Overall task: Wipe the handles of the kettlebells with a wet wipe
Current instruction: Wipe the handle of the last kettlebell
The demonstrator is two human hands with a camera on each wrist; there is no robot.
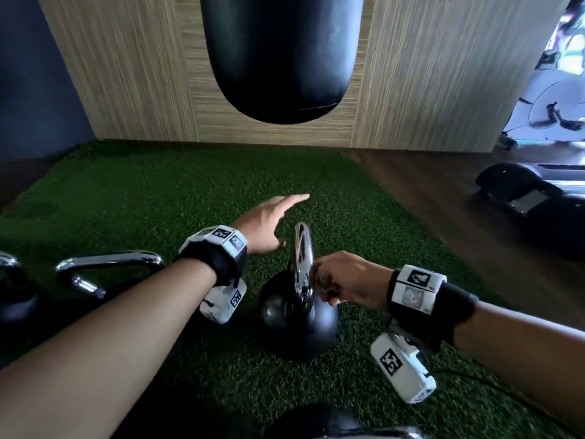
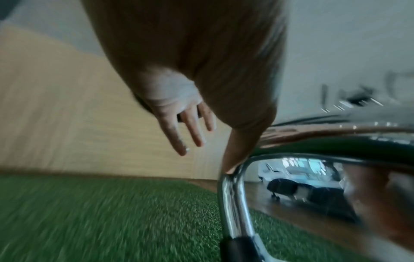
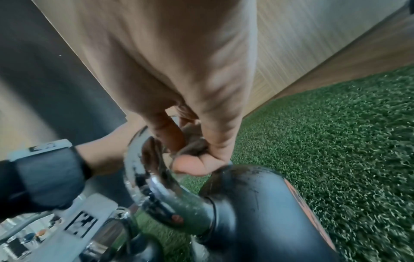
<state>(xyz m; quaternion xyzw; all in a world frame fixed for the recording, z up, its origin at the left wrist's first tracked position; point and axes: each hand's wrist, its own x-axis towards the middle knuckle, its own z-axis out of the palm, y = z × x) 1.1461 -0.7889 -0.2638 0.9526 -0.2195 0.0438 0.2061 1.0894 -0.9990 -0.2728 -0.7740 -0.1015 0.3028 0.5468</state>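
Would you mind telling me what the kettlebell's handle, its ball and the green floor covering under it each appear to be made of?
Handle: apparently polished, chrome-like metal, since it mirrors the room and the hand.
Ball: matte black with soft highlights, possibly a rubber or vinyl coat over metal; the look leaves that open.
Green floor covering: looks like artificial turf, with short, dense green blades and a straight edge against the wood-look floor.

Gym or fitness room: black punching bag (image 1: 281, 55) hanging at 12 o'clock before a wood-panel wall (image 1: 126, 68), green artificial turf mat (image 1: 158, 191) underfoot, chrome-handled kettlebells (image 1: 299, 308) on it, treadmill base (image 1: 535, 191) at 2 o'clock.
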